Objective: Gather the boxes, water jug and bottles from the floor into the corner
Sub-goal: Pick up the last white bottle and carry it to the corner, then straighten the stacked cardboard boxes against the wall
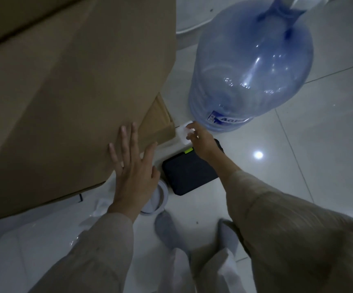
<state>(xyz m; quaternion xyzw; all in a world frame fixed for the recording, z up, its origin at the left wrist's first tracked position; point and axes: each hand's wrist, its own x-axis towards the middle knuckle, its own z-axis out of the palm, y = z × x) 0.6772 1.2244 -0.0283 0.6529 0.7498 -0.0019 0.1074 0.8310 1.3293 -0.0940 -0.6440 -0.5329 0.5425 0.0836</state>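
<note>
My right sleeve (287, 225) is the closest thing to my eyes. It is tan and loose and fills the bottom right corner. My left sleeve (91, 254) comes up from the bottom too.

The biggest thing is the brown cardboard box (71, 92). It is plain and smooth and fills the whole left and top. A smaller brown box (160, 121) peeks out past its low corner.

Next is the blue water jug (253, 66). I can see through it. It stands on the white tile floor (319, 144), just right of the big box, with its neck at the top and a small blue and white label near its bottom.

A dark flat case (186, 174) with a small green tab lies on the floor between my hands. A round white lid (156, 199) lies partly under my left wrist.

My left hand (133, 166) is flat and wide, fingers spread, holding nothing. It presses on the low edge of the big box.

My right hand (203, 142) reaches out over the dark case, close to the bottom of the jug. Its fingers pinch a small white box (183, 133) that sits by the corner of the smaller brown box.
</note>
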